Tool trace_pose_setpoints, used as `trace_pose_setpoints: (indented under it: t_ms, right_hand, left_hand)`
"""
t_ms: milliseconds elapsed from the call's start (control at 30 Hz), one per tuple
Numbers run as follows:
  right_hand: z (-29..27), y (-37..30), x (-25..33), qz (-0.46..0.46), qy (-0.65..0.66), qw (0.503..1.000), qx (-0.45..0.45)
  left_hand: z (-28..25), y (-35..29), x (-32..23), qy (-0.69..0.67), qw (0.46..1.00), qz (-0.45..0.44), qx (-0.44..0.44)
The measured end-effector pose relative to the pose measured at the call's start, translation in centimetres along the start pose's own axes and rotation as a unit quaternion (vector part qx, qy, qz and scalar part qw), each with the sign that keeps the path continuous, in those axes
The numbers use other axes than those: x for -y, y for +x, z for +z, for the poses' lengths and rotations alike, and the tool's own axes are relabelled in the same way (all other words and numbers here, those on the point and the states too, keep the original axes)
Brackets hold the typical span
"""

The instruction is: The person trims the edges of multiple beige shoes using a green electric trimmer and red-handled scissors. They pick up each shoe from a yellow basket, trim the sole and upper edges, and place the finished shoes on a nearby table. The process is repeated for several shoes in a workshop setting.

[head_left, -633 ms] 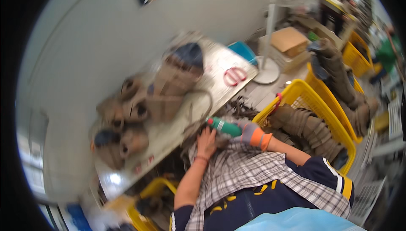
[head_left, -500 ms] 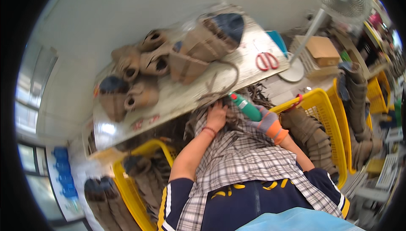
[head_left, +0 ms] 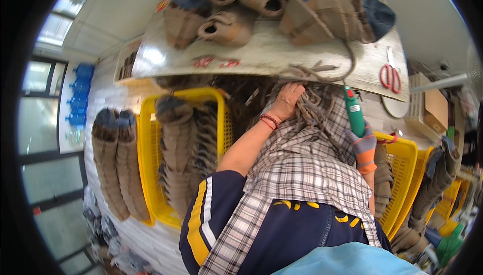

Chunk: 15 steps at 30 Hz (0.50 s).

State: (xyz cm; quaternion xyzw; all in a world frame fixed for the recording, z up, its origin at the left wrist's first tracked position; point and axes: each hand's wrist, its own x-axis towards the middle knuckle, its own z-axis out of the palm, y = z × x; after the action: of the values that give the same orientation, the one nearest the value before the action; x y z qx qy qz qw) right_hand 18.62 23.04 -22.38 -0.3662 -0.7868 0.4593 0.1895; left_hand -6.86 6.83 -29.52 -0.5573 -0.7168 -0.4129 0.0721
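Note:
My left hand (head_left: pixel 289 99) is closed on grey-brown strips (head_left: pixel 309 109) gathered on the checked apron over my lap, just below the table's front edge. Its fingertips are partly hidden. In a grey and orange glove, my right hand (head_left: pixel 363 149) grips a slim green hand tool (head_left: pixel 355 114) with a red button and a thin tip pointing up toward the table edge. The tool stands apart from the left hand. On the table (head_left: pixel 271 58) lie brown shoe-shaped pieces (head_left: pixel 226 28), a longer stack of brown pieces (head_left: pixel 337 16) with blue lining, and a loose strip (head_left: pixel 349 56).
Red-handled scissors (head_left: pixel 390 76) lie at the table's right end. Yellow baskets of stacked brown pieces stand on both sides of me, one at the left (head_left: pixel 221 119) and one at the right (head_left: pixel 402 184). More stacks (head_left: pixel 115 159) stand farther left. A fan pole (head_left: pixel 440 84) rises at right.
My view has turned, so the table sits higher and the left basket shows more fully. The green tool has moved right, away from my left hand, and now points more upright.

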Motion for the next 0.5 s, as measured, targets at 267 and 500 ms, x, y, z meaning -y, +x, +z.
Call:
trace_pose_setpoints:
  t_ms: [267,500]
  right_hand:
    - [-0.1,0.4,1.0,-0.023,-0.008,0.999,0.034]
    - [-0.3,-0.1,2.9,-0.01,-0.042,0.998,0.044]
  left_hand:
    - [-4.2,-11.3,4.5,-0.461,0.741,-0.467,-0.142]
    - [-0.5,-10.6,9.0,-0.469,0.624,-0.502,-0.373]
